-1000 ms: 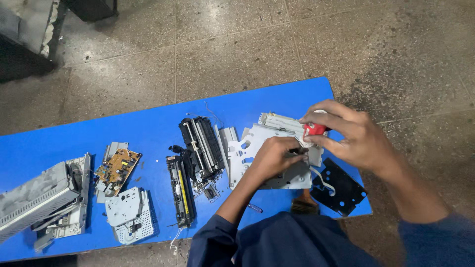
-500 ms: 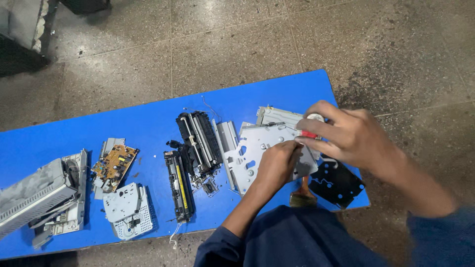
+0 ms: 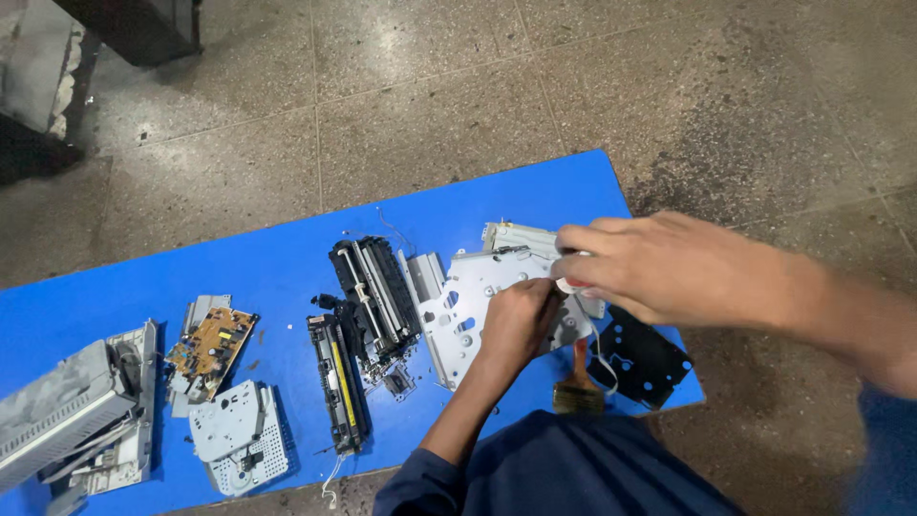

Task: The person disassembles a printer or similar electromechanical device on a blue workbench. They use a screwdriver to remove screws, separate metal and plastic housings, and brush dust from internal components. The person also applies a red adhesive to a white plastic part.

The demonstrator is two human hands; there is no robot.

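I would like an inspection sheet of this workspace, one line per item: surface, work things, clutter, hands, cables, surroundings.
Surface: blue rectangular table, covered with dismantled machine parts.
Work things: perforated grey metal frame plate; small white and red piece at the right fingertips, too hidden to identify.
Clutter: black roller assembly, long black and yellow unit, brown circuit board, grey housing, black flat plate, wooden-handled brush.
Hands: left hand rests on the frame plate; right hand pinches the small piece.
Cables: thin white wire beside the brush.
Surroundings: speckled stone floor.
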